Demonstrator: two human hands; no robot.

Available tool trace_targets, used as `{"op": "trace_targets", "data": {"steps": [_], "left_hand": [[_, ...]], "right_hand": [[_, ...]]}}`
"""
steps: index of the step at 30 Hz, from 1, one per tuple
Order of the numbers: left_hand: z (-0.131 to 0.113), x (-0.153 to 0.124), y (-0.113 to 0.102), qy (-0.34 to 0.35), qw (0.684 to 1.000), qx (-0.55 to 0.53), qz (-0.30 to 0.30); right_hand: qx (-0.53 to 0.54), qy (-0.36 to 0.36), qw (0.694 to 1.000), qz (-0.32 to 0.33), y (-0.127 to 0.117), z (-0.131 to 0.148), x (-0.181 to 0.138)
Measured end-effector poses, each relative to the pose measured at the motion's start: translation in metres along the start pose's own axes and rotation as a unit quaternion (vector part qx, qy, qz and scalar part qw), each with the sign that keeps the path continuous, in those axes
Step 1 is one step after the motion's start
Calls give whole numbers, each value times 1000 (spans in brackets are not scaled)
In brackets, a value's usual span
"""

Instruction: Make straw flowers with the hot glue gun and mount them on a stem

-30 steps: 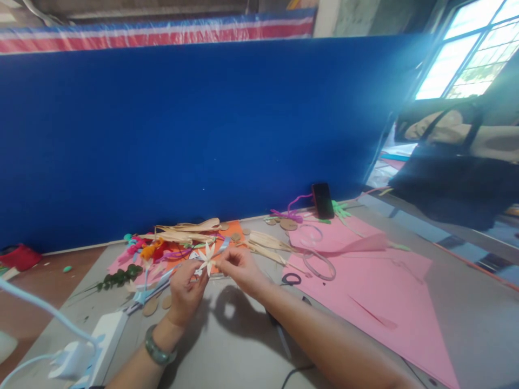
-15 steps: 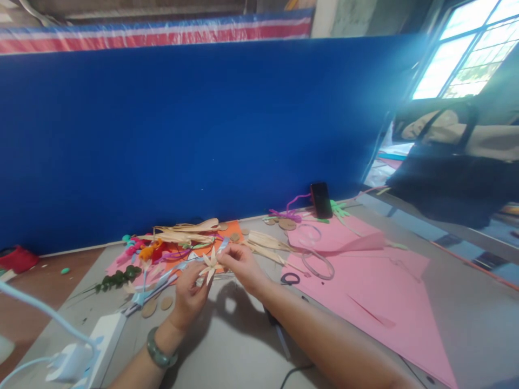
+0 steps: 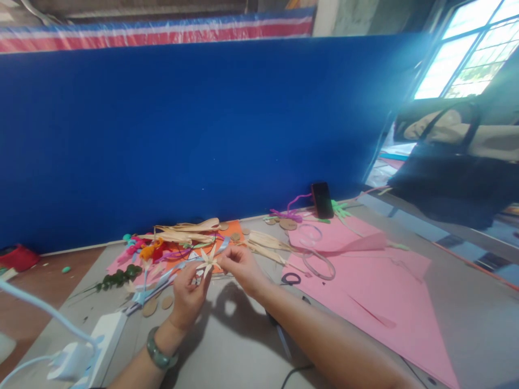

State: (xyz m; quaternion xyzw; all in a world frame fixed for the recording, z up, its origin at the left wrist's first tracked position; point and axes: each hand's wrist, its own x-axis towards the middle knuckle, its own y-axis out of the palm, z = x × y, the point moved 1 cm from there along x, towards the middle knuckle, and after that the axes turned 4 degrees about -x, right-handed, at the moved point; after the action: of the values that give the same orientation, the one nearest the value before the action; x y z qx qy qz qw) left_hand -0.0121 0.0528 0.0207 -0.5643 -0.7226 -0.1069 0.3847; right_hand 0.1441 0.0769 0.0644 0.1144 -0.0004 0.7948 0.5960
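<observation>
A pale, star-shaped flower [image 3: 208, 260] with several narrow pointed petals is held above the tabletop, between both hands. My left hand [image 3: 190, 294] is closed on its lower left side, thumb and fingers pinching it from below. My right hand [image 3: 242, 269] pinches the tip of a petal on the right side, thumb against forefinger. Behind the flower lie orange paper [image 3: 233, 231] and bundles of pale dried strips [image 3: 184, 236]. Under my right forearm are scissors, partly hidden, with a dark handle loop [image 3: 291, 278] showing.
Pink paper sheets [image 3: 365, 297] cover the right side, with a phone [image 3: 322, 200] leaning behind them. A white power strip [image 3: 106, 337] with cables stands at the front left. Wooden discs [image 3: 150, 308] and a green leafy sprig [image 3: 119, 277] lie left. A blue panel [image 3: 203, 124] borders the back.
The flower has turned and tilted slightly between my fingers, its petals now spread at a different angle. Both hands keep their pinch in nearly the same place.
</observation>
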Motion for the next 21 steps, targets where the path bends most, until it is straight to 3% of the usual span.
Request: {"op": "trace_targets", "data": {"steps": [7, 11, 21], "left_hand": [[-1, -1, 1, -52, 999, -14, -10], [-1, 1, 1, -42, 999, -14, -7], [1, -2, 3, 54, 998, -12, 20]], "right_hand": [[-38, -39, 998, 6, -1, 0, 0], [-74, -78, 994, 4, -1, 5, -1], [-2, 19, 1000, 6, -3, -2, 3]]}}
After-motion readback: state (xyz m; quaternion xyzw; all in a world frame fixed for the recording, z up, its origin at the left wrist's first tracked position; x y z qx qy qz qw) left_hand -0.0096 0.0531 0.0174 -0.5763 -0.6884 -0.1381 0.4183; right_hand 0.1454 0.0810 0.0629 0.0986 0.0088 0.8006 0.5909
